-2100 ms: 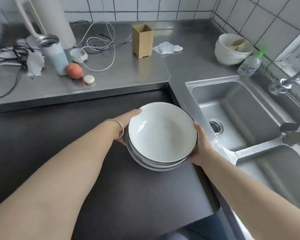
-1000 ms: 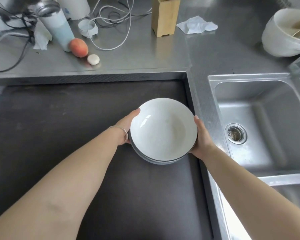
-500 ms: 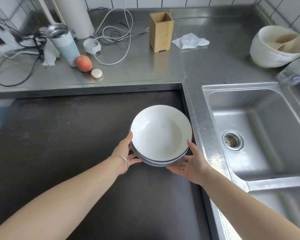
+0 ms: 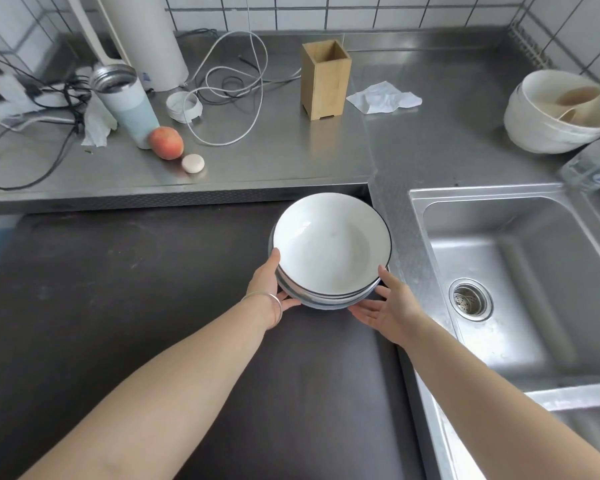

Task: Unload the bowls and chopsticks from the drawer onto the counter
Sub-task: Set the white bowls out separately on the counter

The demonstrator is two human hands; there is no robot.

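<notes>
A stack of white bowls with thin dark rims (image 4: 329, 247) sits low over the dark surface (image 4: 136, 289), beside the corner of the steel counter (image 4: 274, 150). My left hand (image 4: 267, 282), with a bangle on the wrist, cups the stack's near left side, thumb against the wall and fingers under the base. My right hand (image 4: 388, 303) lies palm up at the near right side, thumb on the wall and fingertips under the base. I cannot tell whether the stack touches the dark surface. No chopsticks or drawer are in view.
An empty wooden holder (image 4: 326, 79) and a crumpled tissue (image 4: 383, 97) stand on the counter behind. A tumbler (image 4: 125, 102), a peach (image 4: 166, 143) and loose cables (image 4: 229, 84) lie at the left. The sink (image 4: 516, 271) is at the right, with other white bowls (image 4: 555, 116) behind it.
The stack has gone forward and down towards the dark surface near the counter corner. Both hands have slid from the stack's sides to its near lower edge.
</notes>
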